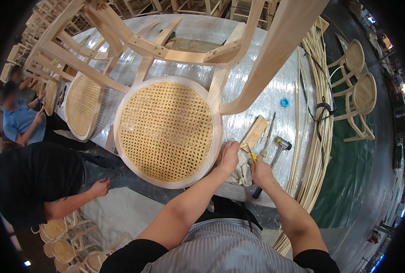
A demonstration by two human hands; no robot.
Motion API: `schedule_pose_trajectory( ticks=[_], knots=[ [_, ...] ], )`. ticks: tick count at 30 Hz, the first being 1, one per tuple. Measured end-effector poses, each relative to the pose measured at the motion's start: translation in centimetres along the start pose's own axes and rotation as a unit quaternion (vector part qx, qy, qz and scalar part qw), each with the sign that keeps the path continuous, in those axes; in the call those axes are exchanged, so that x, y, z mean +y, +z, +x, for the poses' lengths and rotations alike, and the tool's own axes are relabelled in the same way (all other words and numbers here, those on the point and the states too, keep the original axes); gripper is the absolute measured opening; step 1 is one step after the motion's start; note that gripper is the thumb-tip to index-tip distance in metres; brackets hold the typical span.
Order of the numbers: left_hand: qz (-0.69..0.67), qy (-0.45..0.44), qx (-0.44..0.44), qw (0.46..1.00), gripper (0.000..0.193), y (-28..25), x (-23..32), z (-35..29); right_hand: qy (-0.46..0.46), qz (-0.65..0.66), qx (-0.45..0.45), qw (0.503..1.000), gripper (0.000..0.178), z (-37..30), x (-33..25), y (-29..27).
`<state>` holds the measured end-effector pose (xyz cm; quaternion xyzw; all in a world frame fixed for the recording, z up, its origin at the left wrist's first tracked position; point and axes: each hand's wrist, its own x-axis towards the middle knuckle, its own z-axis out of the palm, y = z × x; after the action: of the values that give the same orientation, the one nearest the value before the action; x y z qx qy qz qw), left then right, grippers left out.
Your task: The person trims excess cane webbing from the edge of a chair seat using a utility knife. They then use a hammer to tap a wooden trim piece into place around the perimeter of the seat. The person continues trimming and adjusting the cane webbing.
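Note:
My right hand (262, 173) is closed round a tool with a yellow body, seemingly a utility knife (253, 157). Close by on the left, my left hand (230, 156) has its fingers pinched together beside the chair seat's rim; a thin pale strip shows near the fingertips, but what they hold is not clear. Under and between both hands lies a crumpled white cloth (241, 171). The chair's round woven cane seat (166, 132) in a pale wooden frame rests on the table, left of my hands. Just beyond them lies a wooden block (256, 132).
A hammer (282, 144), a slim pointed tool (270, 129) and a blue ring (285, 102) lie on the film-covered table (252, 109). Long cane strips (321, 118) line its right edge. Another worker (38, 182) stands close on the left. Finished-looking chairs (364, 93) stand right.

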<state>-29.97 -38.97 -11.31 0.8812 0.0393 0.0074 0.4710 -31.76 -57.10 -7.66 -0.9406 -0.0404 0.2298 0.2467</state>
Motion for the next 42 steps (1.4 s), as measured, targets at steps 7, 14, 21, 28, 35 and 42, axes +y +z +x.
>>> schedule_pose_trajectory(
  ticks=[7, 14, 21, 28, 35, 42],
  knots=[
    [0.027, -0.003, -0.002, 1.000, 0.005, 0.0, 0.1, -0.1, 0.038, -0.057, -0.007, 0.998, 0.027, -0.5, -1.1, -0.3],
    [0.002, -0.045, 0.053, 0.998, 0.008, -0.7, 0.3, -0.4, 0.000, -0.002, 0.100, 0.995, 0.035, -4.6, -0.8, -0.1],
    [0.047, 0.005, 0.142, 0.989, 0.033, -0.8, 1.3, 0.3, 0.085, 0.008, 0.249, 0.965, 0.056, -6.4, 6.4, -2.1],
    [0.065, 0.050, 0.047, 0.996, 0.020, -0.2, 3.4, 2.0, 0.047, 0.008, 0.312, 0.949, 0.050, -7.6, 8.0, -2.4],
    [0.120, 0.015, 0.000, 0.993, 0.008, 0.6, 3.3, 3.3, 0.013, 0.040, 0.317, 0.948, 0.043, -10.6, 7.5, -1.9],
    [-0.088, -0.016, -0.097, 0.991, 0.009, -0.7, 7.5, -0.3, -0.013, 0.305, 0.229, 0.924, 0.025, -10.4, 5.3, -2.2]
  ],
)
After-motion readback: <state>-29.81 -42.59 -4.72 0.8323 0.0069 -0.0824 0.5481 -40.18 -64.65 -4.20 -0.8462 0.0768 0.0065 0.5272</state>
